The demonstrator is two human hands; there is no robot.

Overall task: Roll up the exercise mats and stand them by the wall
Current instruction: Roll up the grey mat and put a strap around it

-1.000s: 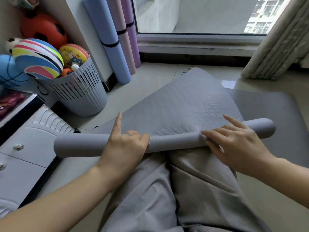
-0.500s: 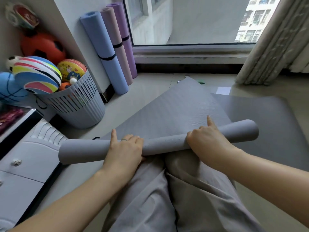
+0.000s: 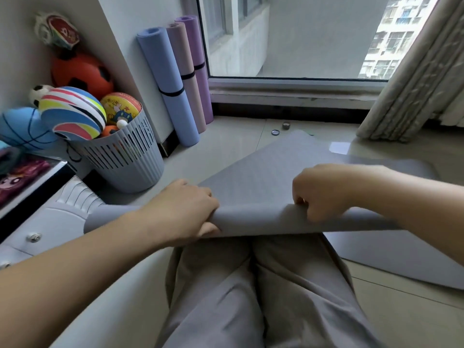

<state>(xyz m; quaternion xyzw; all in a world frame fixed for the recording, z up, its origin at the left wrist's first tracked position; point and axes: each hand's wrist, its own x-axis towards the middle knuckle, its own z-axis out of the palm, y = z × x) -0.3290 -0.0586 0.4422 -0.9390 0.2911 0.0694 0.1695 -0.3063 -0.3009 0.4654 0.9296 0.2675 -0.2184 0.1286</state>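
Note:
A grey exercise mat (image 3: 263, 169) lies partly rolled across my knees, its flat part stretching away toward the window. My left hand (image 3: 185, 207) grips the roll (image 3: 253, 222) left of centre, fingers curled over it. My right hand (image 3: 319, 192) clutches the roll right of centre, thumb tucked under. A second grey mat (image 3: 391, 257) lies flat on the floor at the right. Three rolled mats stand against the wall: blue (image 3: 165, 81), pink (image 3: 185, 71) and purple (image 3: 198, 64), each bound with a black strap.
A grey slatted basket (image 3: 125, 159) full of balls stands at the left beside a white drawer unit (image 3: 42, 229). A curtain (image 3: 411, 76) hangs at the right of the window. Two small round objects (image 3: 280, 129) lie on the floor tiles near the mat's far edge.
Both hands have gone from flat on the roll to gripping it. The roll has moved forward and grown thicker, and the view has tilted up toward the window.

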